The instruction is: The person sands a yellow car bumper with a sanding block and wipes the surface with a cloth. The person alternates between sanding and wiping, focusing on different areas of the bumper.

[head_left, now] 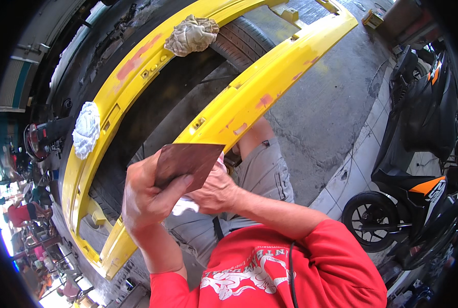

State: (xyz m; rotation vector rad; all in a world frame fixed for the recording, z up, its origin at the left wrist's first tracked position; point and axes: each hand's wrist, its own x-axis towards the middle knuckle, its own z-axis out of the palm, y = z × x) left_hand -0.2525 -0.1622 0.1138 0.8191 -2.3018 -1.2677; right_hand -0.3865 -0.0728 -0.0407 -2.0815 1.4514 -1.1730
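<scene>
Nearest the lens: red shirt, on the near side of the yellow bumper, taken as landmark. Left hand raised before the bumper's near rail; its grip is pinched on a dark brown sheet, thumb across the face, fingers behind, probably to back the thin material and stop it flopping. Right hand just beyond, close to the bumper's near rail, partly covered by the sheet; fingers bent, but cannot tell whether this grip holds anything. Reddish patches mark both bumper rails. Tyre shows between the rails, possibly serving as a prop; contact not clear. Beige cloth bunched on the bumper's far rail, white cloth farther left along it; presumably parked there for reach and to avoid the floor. Black motorcycle right of the bumper, well apart.
</scene>
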